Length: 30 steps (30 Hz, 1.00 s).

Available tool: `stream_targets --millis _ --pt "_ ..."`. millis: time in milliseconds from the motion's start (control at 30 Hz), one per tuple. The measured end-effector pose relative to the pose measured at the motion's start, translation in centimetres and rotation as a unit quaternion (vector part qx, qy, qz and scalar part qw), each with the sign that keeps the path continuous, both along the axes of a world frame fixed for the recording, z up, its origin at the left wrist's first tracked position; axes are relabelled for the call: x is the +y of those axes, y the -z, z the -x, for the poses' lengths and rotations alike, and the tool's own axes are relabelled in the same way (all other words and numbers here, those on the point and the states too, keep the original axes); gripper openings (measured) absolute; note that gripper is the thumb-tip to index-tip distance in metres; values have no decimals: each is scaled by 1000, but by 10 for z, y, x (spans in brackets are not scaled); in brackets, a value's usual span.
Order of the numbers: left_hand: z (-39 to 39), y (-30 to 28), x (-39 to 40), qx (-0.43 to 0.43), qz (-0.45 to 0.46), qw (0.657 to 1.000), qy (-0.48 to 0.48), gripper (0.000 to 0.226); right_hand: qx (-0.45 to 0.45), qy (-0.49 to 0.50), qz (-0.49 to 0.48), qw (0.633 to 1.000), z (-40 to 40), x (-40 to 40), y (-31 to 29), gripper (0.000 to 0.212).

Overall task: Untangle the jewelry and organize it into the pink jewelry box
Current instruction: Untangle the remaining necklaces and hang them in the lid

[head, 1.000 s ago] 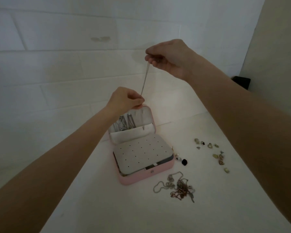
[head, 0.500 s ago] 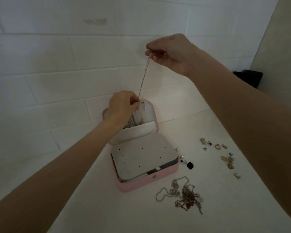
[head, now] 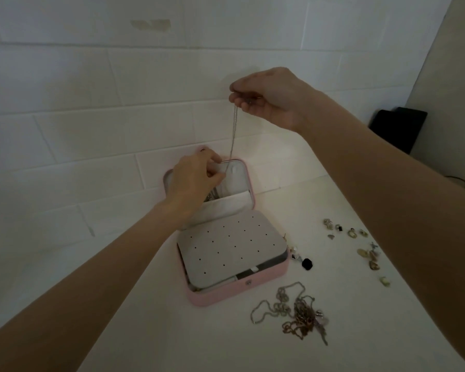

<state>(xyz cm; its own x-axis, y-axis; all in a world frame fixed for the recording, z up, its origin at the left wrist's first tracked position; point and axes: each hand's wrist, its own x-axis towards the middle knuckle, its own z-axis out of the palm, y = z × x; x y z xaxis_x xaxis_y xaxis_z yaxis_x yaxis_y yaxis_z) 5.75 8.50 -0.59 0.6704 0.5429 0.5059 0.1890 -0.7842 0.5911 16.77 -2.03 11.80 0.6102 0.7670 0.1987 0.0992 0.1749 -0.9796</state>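
The pink jewelry box [head: 255, 287] stands open on the white table, its lid upright against the wall and a grey perforated pad over the base. A thin silver chain [head: 233, 132] hangs taut between my hands. My right hand [head: 269, 96] pinches its upper end above the box. My left hand [head: 195, 178] pinches its lower end at the top of the lid's lining, where other chains hang partly hidden behind my fingers. A tangled heap of necklaces [head: 297, 312] lies in front of the box on the right.
Several small earrings and rings [head: 360, 245] lie scattered on the table to the right. A black bead [head: 307, 263] and a pearl piece sit beside the box. A white brick wall stands close behind; a dark object [head: 397, 128] is at the far right.
My left hand has moved down and in against the lid's lining with the chain's lower end. My right hand keeps the upper end raised.
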Motion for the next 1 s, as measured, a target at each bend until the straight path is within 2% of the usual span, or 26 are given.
stream_targets --millis 167,333,433,567,633,667,700,767,800,900,967,1000 --pt "0 -17 3 -24 67 997 26 24 8 -28 7 1000 6 8 2 4" --pt "-5 -28 -7 -17 226 968 107 13 -1 -53 9 999 12 15 0 4" --pt "-6 -20 -1 -24 218 974 65 4 41 -36 -40 998 9 13 1 3" --pt "-4 -4 11 -55 183 981 19 17 134 -23 -111 984 3 13 14 9" --pt "-4 -1 10 -57 142 988 8 22 90 14 -103 990 1 18 27 11" --pt "-4 0 8 -56 120 991 4 24 4 63 -77 995 -1 21 35 11" --pt "-4 -1 7 -52 99 994 1 23 -126 123 -38 984 -3 22 44 13" --pt "-2 0 6 -47 66 997 -3 16 -387 189 24 902 -5 22 66 23" --pt "-1 1 7 -45 49 998 -7 14 -478 191 36 856 -7 21 76 26" --pt "1 5 11 -26 -6 999 -23 18 -649 204 36 732 -8 15 98 11" --pt "1 8 13 -16 -32 999 -33 21 -726 226 33 649 -13 11 108 6" --pt "1 9 14 -12 -38 998 -37 22 -741 230 47 629 -16 10 112 9"
